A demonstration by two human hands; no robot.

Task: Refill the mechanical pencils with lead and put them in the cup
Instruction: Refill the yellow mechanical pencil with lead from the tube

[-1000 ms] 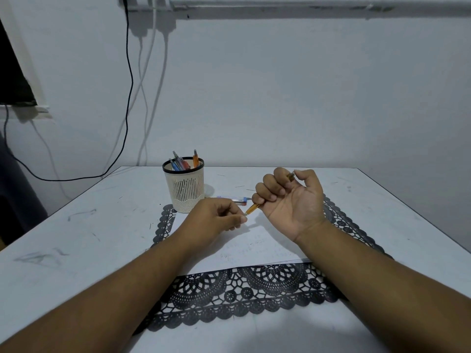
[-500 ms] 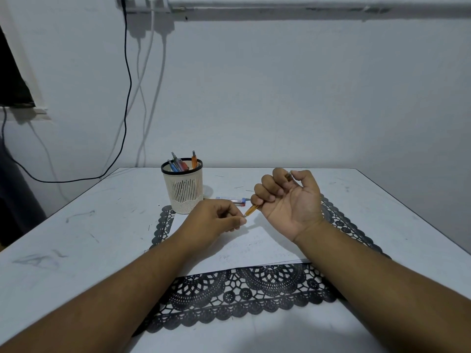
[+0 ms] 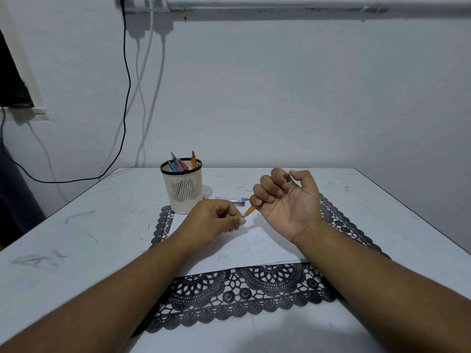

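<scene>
Gripping the orange pencil (image 3: 251, 209) in a palm-up fist, the right hand (image 3: 288, 200) hides most of its barrel. Nothing much changed since a second ago. Tip slants down-left toward the left hand (image 3: 216, 220), whose fingertips pinch together there; lead too thin to see. Both sit right of the cup (image 3: 182, 187).

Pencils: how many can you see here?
About 5: one orange pencil gripped in the right hand, roughly four standing in the cup. More may be hidden inside it.
</scene>
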